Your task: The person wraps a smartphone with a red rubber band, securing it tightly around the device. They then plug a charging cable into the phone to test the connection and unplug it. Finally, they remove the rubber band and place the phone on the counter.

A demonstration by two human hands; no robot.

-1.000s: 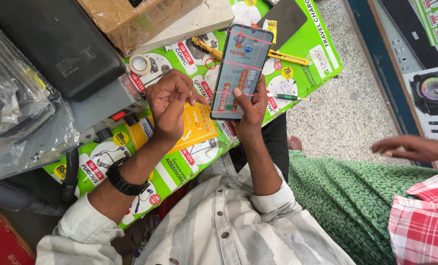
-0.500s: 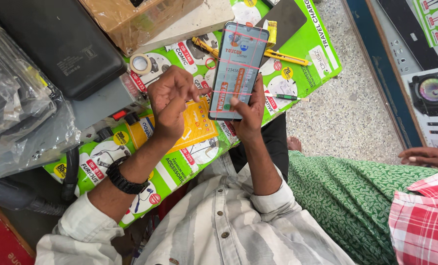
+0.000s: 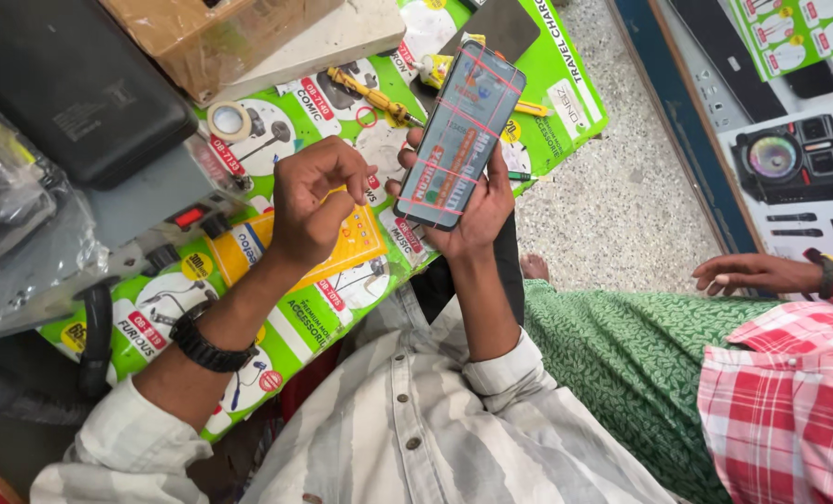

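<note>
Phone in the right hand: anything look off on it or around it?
Thin red lines criss-cross the phone face, unusual for a screen; I cannot tell if they are bands or marks. The right hand holds it tilted over the green mat. The left hand hovers beside it.

Workbench covered by a green printed mat (image 3: 566, 103). On the mat: roll of tape (image 3: 227, 119), yellow-handled screwdriver (image 3: 371, 95), cardboard box (image 3: 213, 35), black case (image 3: 66, 89), dark glass panel (image 3: 500, 26).
</note>
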